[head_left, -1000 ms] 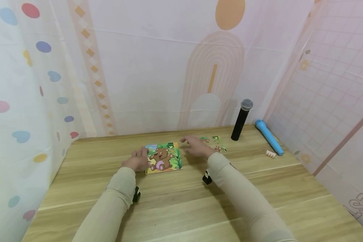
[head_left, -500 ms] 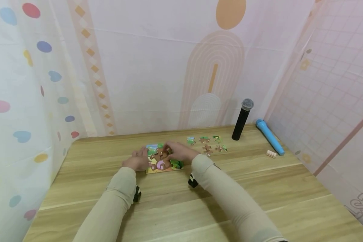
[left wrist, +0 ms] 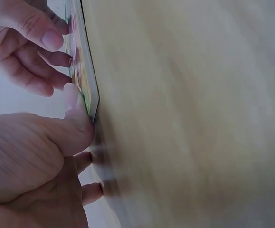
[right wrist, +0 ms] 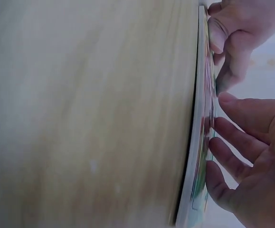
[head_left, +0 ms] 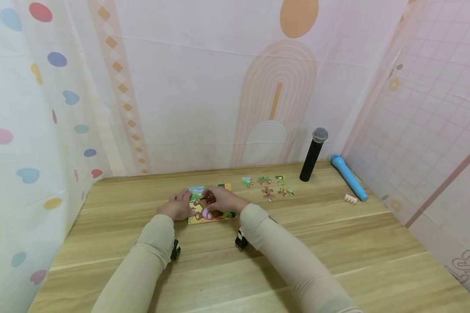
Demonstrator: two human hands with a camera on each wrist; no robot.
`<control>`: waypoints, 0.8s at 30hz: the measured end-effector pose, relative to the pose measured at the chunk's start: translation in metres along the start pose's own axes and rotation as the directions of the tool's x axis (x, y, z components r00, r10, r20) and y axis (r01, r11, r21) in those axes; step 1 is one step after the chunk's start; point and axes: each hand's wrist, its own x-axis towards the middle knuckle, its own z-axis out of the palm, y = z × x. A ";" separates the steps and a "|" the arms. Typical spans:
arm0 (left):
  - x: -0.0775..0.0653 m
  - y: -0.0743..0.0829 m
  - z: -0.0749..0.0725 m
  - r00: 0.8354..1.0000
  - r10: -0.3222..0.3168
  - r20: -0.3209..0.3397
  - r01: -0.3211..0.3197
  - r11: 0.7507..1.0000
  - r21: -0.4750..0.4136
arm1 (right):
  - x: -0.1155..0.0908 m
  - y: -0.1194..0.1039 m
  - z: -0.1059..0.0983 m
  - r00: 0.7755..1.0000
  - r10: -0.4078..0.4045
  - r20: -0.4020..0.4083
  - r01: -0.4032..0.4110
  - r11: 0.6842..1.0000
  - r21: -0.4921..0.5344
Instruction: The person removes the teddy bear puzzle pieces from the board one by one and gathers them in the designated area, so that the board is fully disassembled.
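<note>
Hanging at far left, a dotted curtain (head_left: 43,143); below it, the wooden table (head_left: 219,269); left hand (head_left: 176,206), beige sleeve, black device at wrist, rests at the left edge of the bear puzzle board (head_left: 217,219); its thumb presses the board near a corner, fingers loosely bent, some on the tabletop; a pressing touch rather than a wrapped grip; the board lies flat on the table, left of centre, brown bear on a green, blue and yellow scene, partly covered by both hands; right hand (head_left: 227,200), same sleeve and device, reaches across the board from the right, fingers slightly bent, tips at its surface, thumb held apart, gap moderate; cannot tell if a piece sits under the fingertips; next right, loose puzzle pieces (head_left: 267,192) in two rough rows, brown and green parts showing, well apart from the board; then a black microphone (head_left: 311,157), standing, silver mesh head up; then a blue stick (head_left: 350,179), lying slantwise; just beside its near end, a small pale pink block (head_left: 350,199).
</note>
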 end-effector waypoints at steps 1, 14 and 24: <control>0.002 -0.002 0.000 1.000 0.002 -0.004 -0.002 1.000 0.005 | 0.000 -0.001 0.001 1.000 -0.001 -0.010 0.001 1.000 -0.013; -0.006 0.003 -0.004 1.000 -0.001 -0.004 0.001 1.000 0.023 | 0.007 -0.006 0.009 0.996 0.019 -0.085 -0.022 0.999 -0.033; -0.011 0.011 -0.007 0.999 -0.032 0.042 0.031 0.999 0.012 | 0.014 -0.004 0.011 0.994 0.005 -0.106 -0.011 0.999 -0.050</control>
